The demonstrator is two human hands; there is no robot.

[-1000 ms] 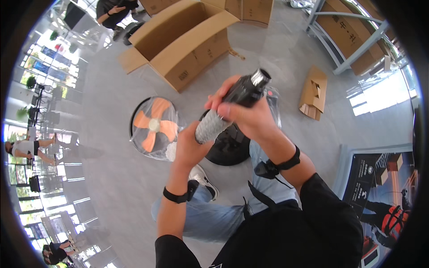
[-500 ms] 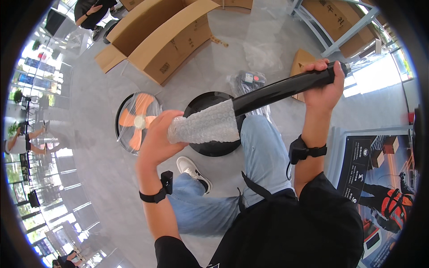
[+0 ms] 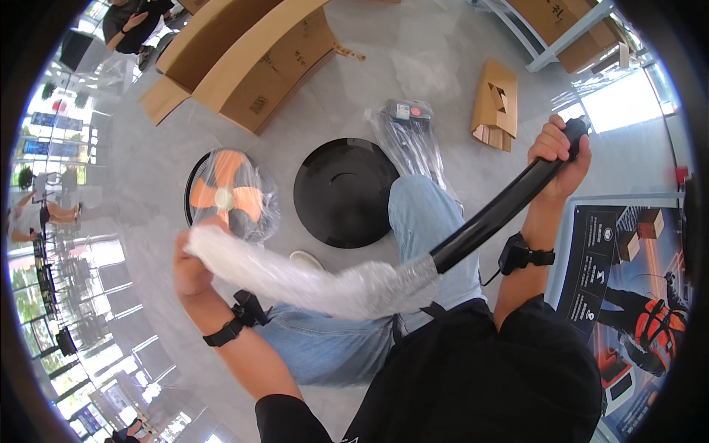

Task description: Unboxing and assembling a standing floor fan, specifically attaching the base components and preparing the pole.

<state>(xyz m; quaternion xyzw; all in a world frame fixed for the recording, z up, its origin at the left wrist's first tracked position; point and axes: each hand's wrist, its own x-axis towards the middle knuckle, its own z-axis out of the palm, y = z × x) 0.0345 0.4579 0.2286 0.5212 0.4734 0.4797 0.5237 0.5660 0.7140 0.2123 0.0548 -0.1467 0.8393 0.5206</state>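
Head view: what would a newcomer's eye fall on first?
Probably the black tube in the right grip, slanting across the right half, with bubble wrap running from its lower end to the left grip. Next, the orange-bladed fan head partly under clear plastic, left of the round black disc.

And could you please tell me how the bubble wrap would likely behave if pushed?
The wrap is probably floppy, since it sags between the left hand and the pole. It looks light for its size, being thin and translucent, and likely crumples, as its surface looks creased.
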